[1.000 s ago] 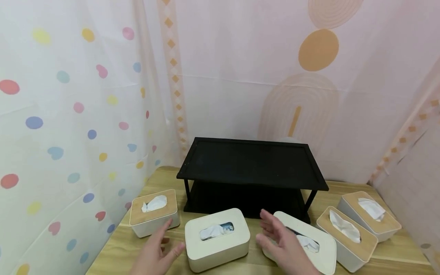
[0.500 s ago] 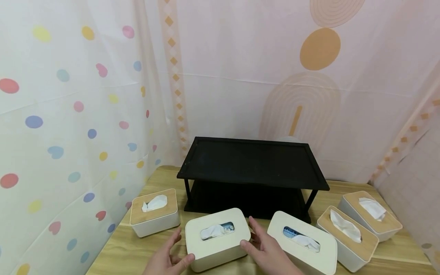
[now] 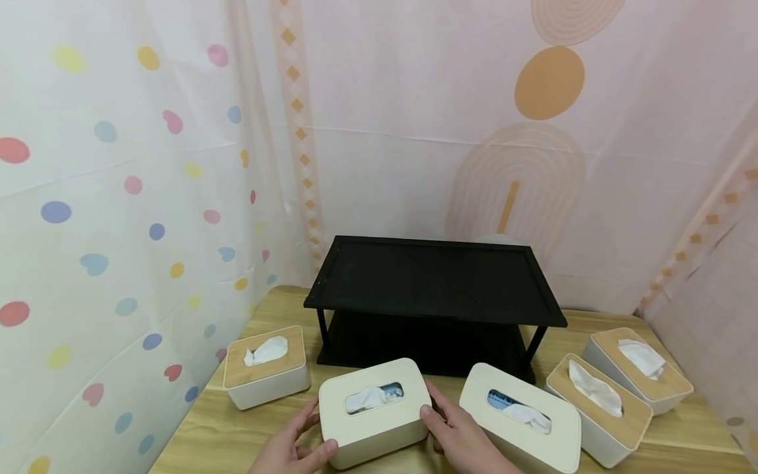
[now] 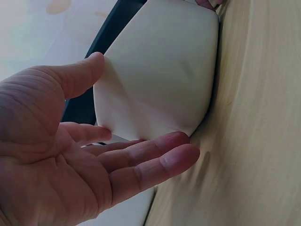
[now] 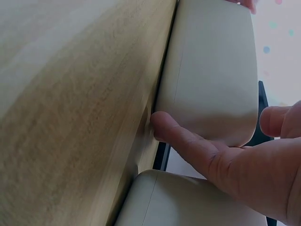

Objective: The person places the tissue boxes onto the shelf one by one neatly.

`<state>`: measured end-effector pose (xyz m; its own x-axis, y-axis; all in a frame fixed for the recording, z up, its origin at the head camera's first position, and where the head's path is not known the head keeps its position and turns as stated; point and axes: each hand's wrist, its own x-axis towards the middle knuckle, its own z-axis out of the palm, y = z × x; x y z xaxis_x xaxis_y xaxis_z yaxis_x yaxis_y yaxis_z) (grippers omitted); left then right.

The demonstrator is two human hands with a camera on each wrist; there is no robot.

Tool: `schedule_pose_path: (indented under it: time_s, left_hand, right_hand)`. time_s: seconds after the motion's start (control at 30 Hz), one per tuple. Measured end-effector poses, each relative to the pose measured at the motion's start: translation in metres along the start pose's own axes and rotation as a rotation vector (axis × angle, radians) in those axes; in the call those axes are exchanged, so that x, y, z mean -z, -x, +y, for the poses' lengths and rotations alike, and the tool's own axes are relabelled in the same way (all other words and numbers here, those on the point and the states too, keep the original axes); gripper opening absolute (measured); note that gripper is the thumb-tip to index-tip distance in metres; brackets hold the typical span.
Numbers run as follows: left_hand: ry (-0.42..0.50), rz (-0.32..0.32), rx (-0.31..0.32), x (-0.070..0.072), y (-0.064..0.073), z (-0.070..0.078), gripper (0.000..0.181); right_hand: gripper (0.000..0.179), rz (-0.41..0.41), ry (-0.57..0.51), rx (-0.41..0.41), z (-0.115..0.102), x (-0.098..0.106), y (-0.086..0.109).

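Observation:
A cream tissue box (image 3: 373, 411) with a slotted lid and a white tissue stands at the front middle of the table, between both hands. At its left end, my left hand (image 3: 294, 442) has the thumb tip at the near corner and fairly straight fingers along the end wall, as the left wrist view also shows. My right hand (image 3: 458, 434) lies at its right end; in the right wrist view an extended finger (image 5: 183, 141) runs alongside that end, and the thumb stands apart from the top edge. The box sits low on the wood.
A second cream tissue box (image 3: 521, 415) stands close beside my right hand. Wood-lidded tissue boxes are at the far left (image 3: 266, 365) and right (image 3: 598, 408), with another (image 3: 639, 372) behind. Behind the middle is a black two-tier rack (image 3: 435, 280).
My right hand has come leftward from over the second cream box to the middle box's right end. My left hand has closed in on its left end. The boxes hold their places.

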<state>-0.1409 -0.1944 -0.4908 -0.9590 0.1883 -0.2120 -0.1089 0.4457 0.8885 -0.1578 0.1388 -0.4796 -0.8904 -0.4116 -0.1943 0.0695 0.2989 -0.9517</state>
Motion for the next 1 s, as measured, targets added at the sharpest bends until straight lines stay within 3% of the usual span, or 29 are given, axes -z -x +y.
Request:
schedule_pose_path:
  time_s: [0.23, 0.43, 0.67, 0.9, 1.0]
  left_hand:
    - [0.004, 0.006, -0.035, 0.002, 0.002, -0.004, 0.088]
    - [-0.002, 0.056, 0.033, 0.002, 0.001, -0.003, 0.081]
    - [0.199, -0.013, 0.060, 0.006, 0.000, -0.004, 0.086]
    - [0.243, -0.051, 0.053, 0.010, -0.003, -0.002, 0.094]
    - [0.249, -0.047, 0.020, 0.009, -0.005, -0.002, 0.091]
  right_hand:
    - [0.079, 0.044, -0.007, -0.039, -0.003, -0.004, -0.001]
    - [0.085, 0.090, -0.021, -0.080, -0.003, -0.009, -0.003]
    - [0.083, 0.057, -0.074, -0.078, 0.002, -0.009, -0.005]
    - [0.080, 0.047, -0.117, -0.040, 0.007, -0.006, -0.008]
    - [0.079, 0.056, -0.124, -0.022, 0.007, -0.007, -0.010]
